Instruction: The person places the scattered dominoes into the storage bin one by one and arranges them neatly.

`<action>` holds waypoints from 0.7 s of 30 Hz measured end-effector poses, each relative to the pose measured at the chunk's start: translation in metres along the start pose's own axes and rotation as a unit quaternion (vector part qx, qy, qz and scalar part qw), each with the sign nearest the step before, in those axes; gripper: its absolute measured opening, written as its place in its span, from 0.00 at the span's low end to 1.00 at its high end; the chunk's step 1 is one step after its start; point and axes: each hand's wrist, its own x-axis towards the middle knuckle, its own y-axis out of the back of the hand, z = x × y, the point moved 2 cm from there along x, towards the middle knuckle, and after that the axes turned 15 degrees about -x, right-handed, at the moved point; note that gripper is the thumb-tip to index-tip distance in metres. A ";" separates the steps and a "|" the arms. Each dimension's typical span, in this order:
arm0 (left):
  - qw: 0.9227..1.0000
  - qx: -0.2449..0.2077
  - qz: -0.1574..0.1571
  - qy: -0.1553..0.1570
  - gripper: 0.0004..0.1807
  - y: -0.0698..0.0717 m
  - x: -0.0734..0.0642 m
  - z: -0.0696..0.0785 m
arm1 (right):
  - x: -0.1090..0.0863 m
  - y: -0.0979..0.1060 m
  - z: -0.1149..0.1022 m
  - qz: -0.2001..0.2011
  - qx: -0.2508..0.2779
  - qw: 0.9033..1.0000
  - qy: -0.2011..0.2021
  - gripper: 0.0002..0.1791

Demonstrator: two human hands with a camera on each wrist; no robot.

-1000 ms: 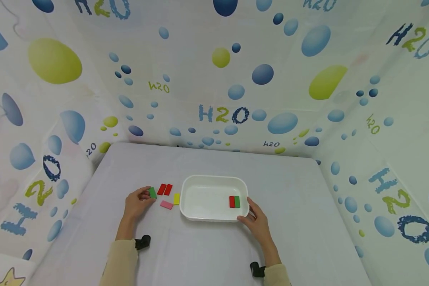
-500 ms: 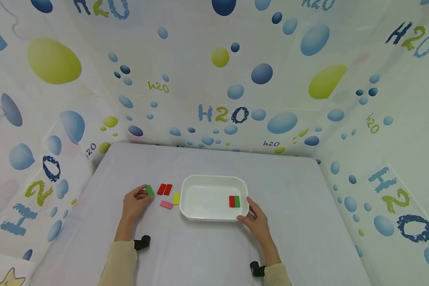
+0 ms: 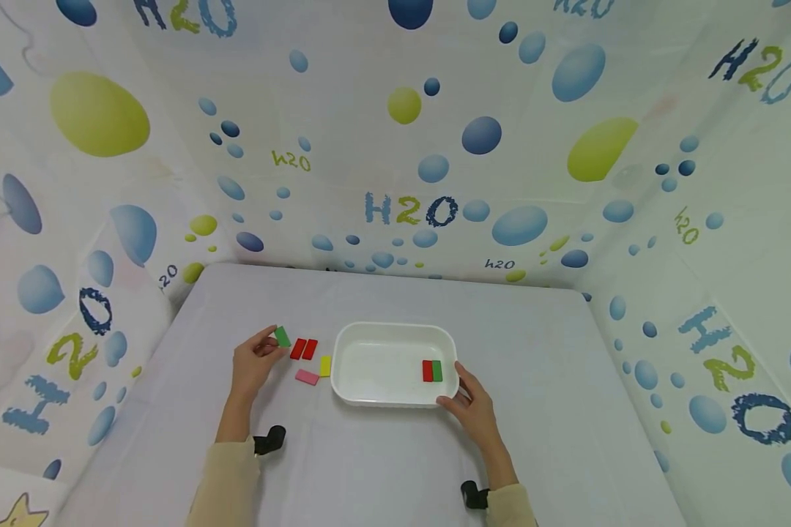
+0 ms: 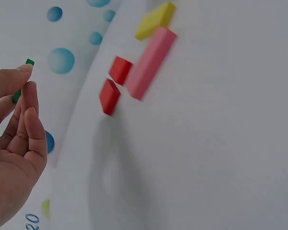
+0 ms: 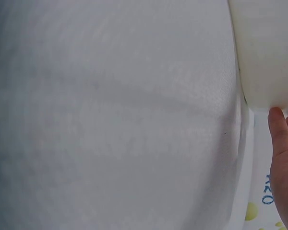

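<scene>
Pinching a flat green block (image 3: 282, 337) in the left hand (image 3: 253, 362), lower left of the frame | just right of it, two red blocks (image 3: 310, 350) | below those, a pink block (image 3: 307, 377) and yellow block (image 3: 326, 367) | holding a white tray (image 3: 376, 369), bottom middle, by its corner with the right hand (image 3: 472, 410) | inside, at right, a red-and-green pair (image 3: 437, 372)

Over the link I see sleeves of pale beige: the left sleeve (image 3: 225, 483) is plain cloth ending above the wrist, and the right sleeve (image 3: 510, 506) matches it (I get only its lower end). Beside each cuff sits a small black device, the left wrist camera (image 3: 272, 439) and the right wrist camera (image 3: 473, 495), both stubby with a rounded head. The left hand (image 3: 253, 361) and right hand (image 3: 472, 410) are bare.
</scene>
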 end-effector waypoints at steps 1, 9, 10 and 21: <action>1.000 -0.007 -0.001 -0.004 0.28 -0.002 0.000 0.003 | 0.000 0.000 0.000 -0.001 -0.001 1.000 -0.001 0.44; 0.999 -0.032 -0.014 -0.019 0.28 -0.022 -0.002 0.030 | 0.006 -0.007 0.018 0.002 0.008 1.000 -0.008 0.45; 0.999 -0.031 -0.018 -0.019 0.28 -0.025 -0.003 0.033 | 0.007 -0.008 0.023 0.004 0.008 1.000 -0.008 0.45; 0.996 -0.033 -0.062 -0.048 0.28 -0.065 -0.008 0.057 | 0.010 -0.013 0.039 0.015 0.018 1.000 -0.006 0.47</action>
